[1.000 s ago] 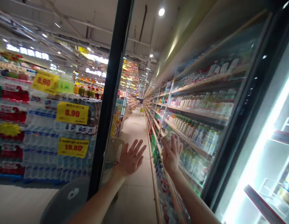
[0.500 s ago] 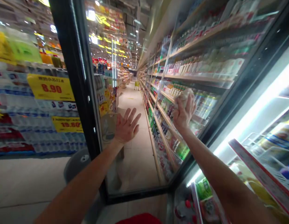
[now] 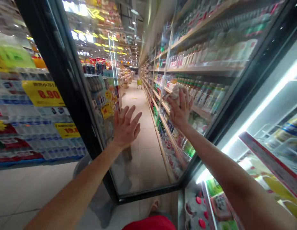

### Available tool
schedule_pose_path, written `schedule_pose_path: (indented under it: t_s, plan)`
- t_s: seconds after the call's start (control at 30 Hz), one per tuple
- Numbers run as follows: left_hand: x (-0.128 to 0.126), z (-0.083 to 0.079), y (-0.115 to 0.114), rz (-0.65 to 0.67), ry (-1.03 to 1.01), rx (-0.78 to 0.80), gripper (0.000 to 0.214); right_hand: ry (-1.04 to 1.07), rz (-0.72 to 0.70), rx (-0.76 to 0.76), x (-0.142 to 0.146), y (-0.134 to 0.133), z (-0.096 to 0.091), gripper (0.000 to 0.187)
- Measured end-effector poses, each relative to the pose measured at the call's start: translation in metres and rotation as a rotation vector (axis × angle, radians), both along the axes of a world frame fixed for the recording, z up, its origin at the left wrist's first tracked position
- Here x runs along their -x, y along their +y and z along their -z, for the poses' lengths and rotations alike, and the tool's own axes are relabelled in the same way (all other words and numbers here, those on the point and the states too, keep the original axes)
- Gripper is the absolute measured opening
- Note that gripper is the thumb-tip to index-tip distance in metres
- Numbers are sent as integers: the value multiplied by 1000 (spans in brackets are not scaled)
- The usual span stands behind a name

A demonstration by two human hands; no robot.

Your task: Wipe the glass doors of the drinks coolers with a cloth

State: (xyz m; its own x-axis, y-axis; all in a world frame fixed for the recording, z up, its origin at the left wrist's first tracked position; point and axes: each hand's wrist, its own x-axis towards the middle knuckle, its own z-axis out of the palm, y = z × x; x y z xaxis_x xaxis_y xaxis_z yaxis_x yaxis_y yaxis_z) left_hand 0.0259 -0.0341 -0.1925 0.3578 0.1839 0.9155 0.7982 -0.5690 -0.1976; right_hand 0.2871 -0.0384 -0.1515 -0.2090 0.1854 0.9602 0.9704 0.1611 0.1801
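Observation:
Before me stands a glass door (image 3: 148, 169) in a black frame (image 3: 148, 195), swung out from a lit refrigerated cabinet. My right hand (image 3: 180, 110) presses a crumpled whitish cloth (image 3: 177, 90) to the upper right part of the pane, fingers spread over it. Lower and to the left, my left hand (image 3: 126, 128) is open with its fingers apart and holds nothing. It is at the pane's left half; whether the palm touches the glass I cannot tell. Both forearms reach forward from the lower corners.
Cabinet shelves with bottles and packs are at the right, including red-capped bottles (image 3: 198, 200). A grey bin (image 3: 100, 201) stands by the door's left edge. Stacked bottled drinks with yellow price signs (image 3: 44, 93) are at the left. An aisle and a yellow-green cart (image 3: 139, 83) show beyond the glass.
My right hand has slid a little left over the glass with the cloth. My left hand stays open, slightly further left. The view has tilted, and a foot now shows below the door.

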Motion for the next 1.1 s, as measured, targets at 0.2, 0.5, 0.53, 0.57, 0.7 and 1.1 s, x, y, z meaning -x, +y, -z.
schedule_pose_path:
  t_s: [0.2, 0.5, 0.53, 0.57, 0.7, 1.1]
  plan:
    - [2, -69, 13, -20, -81, -56, 57, 131, 101, 53, -48, -7, -6, 40]
    - [-1, -69, 15, -47, -110, -191, 63, 517, 104, -197, -55, -11, -17, 46]
    - [-1, -69, 16, -41, -113, -208, 64, 295, 50, -160, -30, -11, -12, 44]
    - [-1, -70, 17, -42, -117, -222, 64, 151, 11, -136, -7, -11, -7, 42]
    - [-1, -73, 19, -76, -123, -280, 65, -235, -57, -42, 25, -12, 0, 45]
    - [-1, -74, 13, -132, -103, -313, 65, 6, -31, -162, 34, -1, -19, 48]
